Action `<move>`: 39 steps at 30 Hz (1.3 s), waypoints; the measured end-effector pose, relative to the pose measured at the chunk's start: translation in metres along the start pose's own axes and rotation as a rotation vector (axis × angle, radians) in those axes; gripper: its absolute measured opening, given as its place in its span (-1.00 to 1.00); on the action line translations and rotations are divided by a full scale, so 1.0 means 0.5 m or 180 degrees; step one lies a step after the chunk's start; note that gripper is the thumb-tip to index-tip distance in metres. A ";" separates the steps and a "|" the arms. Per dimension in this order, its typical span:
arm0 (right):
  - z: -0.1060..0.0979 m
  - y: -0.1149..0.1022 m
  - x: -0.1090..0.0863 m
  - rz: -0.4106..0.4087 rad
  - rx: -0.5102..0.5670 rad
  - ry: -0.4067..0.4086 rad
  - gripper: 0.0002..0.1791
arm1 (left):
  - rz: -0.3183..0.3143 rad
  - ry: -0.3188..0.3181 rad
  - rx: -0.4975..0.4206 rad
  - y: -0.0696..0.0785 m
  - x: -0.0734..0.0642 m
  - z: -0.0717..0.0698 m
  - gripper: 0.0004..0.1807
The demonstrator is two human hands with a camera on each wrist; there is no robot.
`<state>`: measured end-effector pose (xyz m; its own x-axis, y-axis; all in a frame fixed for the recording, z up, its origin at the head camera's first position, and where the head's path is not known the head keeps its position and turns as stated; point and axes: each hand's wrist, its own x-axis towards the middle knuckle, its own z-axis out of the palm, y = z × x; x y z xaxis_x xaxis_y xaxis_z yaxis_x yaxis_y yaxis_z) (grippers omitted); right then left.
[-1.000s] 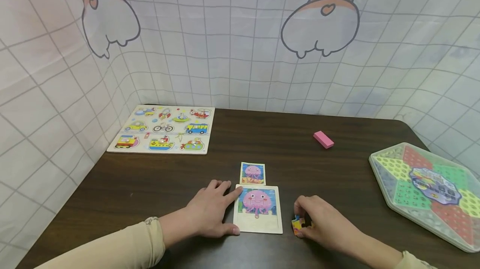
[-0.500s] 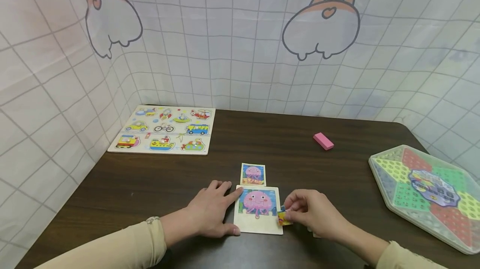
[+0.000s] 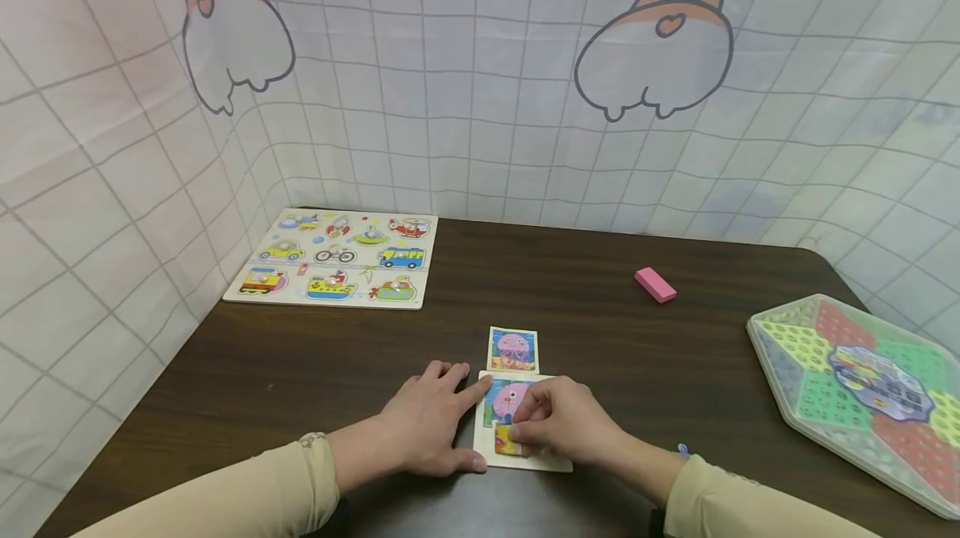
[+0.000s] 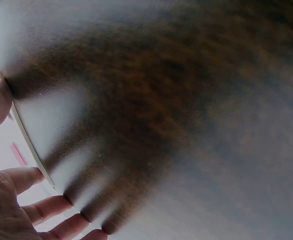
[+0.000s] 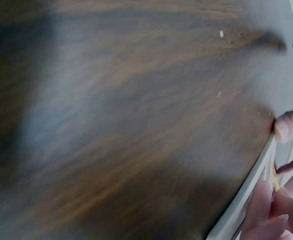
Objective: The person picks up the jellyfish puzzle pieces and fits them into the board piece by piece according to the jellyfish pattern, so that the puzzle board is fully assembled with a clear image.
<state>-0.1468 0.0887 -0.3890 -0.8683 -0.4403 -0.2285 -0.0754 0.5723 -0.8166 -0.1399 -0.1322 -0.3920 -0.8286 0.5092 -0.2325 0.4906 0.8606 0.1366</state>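
A pale jigsaw tray point(image 3: 486, 448) lies in front of me, its upper half filled with a pink jellyfish picture partly covered by my right hand. My right hand point(image 3: 568, 423) pinches a yellow puzzle piece point(image 3: 505, 440) between thumb and fingers at the tray's lower left. Whether the piece lies flat there I cannot tell. My left hand point(image 3: 431, 421) rests on the table with spread fingers, index finger and thumb touching the tray's left edge. From the left wrist, the left hand point(image 4: 9, 205) shows against the tray's edge point(image 4: 29, 135). A small jellyfish card point(image 3: 513, 350) lies just above the tray.
A wooden vehicle puzzle board point(image 3: 333, 258) lies at the back left. Farther right is a pink block point(image 3: 656, 284). A board game in a clear hexagonal case point(image 3: 862, 396) occupies the right side. A small blue bit point(image 3: 683, 450) shows beside my right sleeve. Grid-patterned cloth hangs behind the table.
My right hand has lifted the yellow puzzle piece off the table right of the tray and carried it left, over the tray's lower part. The left hand has kept its place.
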 end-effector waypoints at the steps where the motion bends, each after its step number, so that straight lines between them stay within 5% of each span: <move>1: 0.005 -0.002 0.002 0.0003 0.0004 -0.0001 -0.84 | -0.0001 -0.0002 -0.0005 0.000 0.000 0.000 0.03; 12: 0.030 -0.021 0.013 0.0055 -0.0049 0.0014 -0.81 | -0.0004 0.0009 0.0018 0.000 0.000 -0.001 0.04; 23: 0.035 -0.029 0.021 -0.0344 -0.0904 0.0133 -0.76 | 0.0000 0.0020 0.0032 0.000 0.000 0.000 0.03; 39: 0.020 -0.035 -0.002 -0.0538 -0.1026 0.0228 -0.85 | 0.0028 0.0020 0.0018 -0.001 -0.001 -0.002 0.03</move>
<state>-0.1395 0.0721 -0.3797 -0.8617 -0.5042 -0.0578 -0.3612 0.6893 -0.6281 -0.1399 -0.1327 -0.3909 -0.8260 0.5167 -0.2252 0.4993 0.8562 0.1330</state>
